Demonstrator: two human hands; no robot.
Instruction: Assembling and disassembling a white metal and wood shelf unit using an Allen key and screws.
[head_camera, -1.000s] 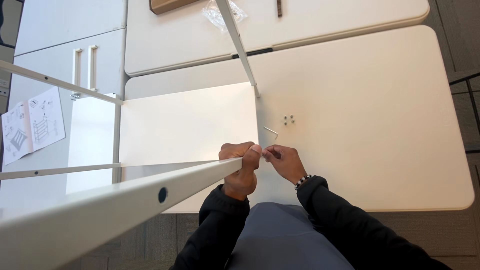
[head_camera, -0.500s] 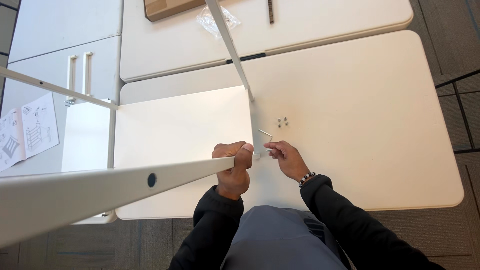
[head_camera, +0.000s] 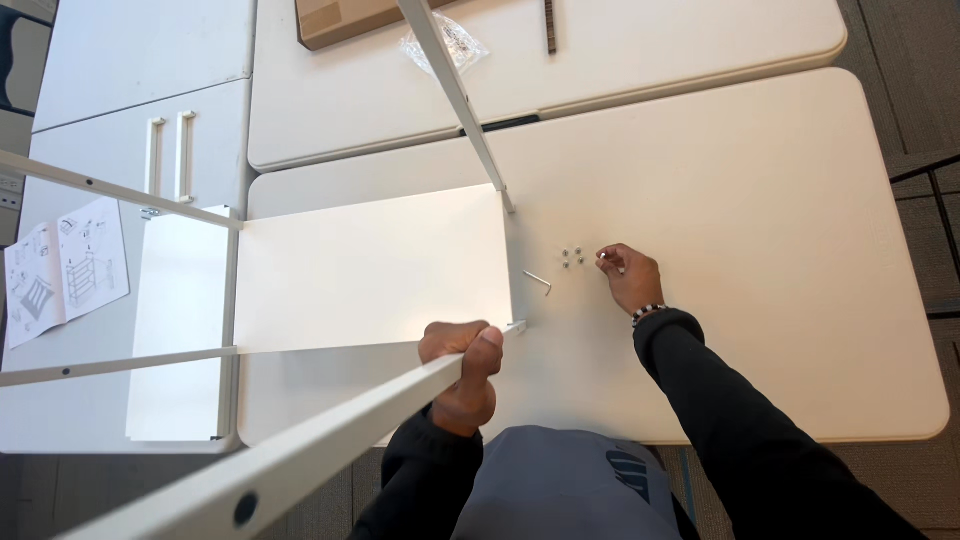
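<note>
Shelf frame (head_camera: 370, 265): a white panel lies flat on the near tabletop (head_camera: 760, 200), its right edge running just left of the small hardware, its left part reaching past the tabletop's left edge. White rails run off it: one slants up from the panel's far right corner across the far tabletop (head_camera: 640, 50), two cross at the left, and a thick rail (head_camera: 300, 450) comes toward the camera from the panel's near right corner. The left hand (head_camera: 462, 372) wraps that thick rail close to the corner, fingers curled over the top and thumb pressed against the side, its grip closed firmly around the rail. The right hand (head_camera: 628, 275) rests on the near tabletop to the right of the panel, well apart from the left hand; its fingertips are pinched together on a small screw (head_camera: 604, 257), too small to see clearly. Just left of it sit a few small nuts (head_camera: 572, 256) in a tight cluster, and between them and the panel edge lies a hex key (head_camera: 538, 282). To the right of and beyond the right hand the tabletop surface is open out to its rounded edges. A cardboard box (head_camera: 345, 15) and a clear bag (head_camera: 450, 40) lie on the far tabletop. An instruction sheet (head_camera: 65, 270) lies on the white cabinet (head_camera: 120, 110) at far left.
</note>
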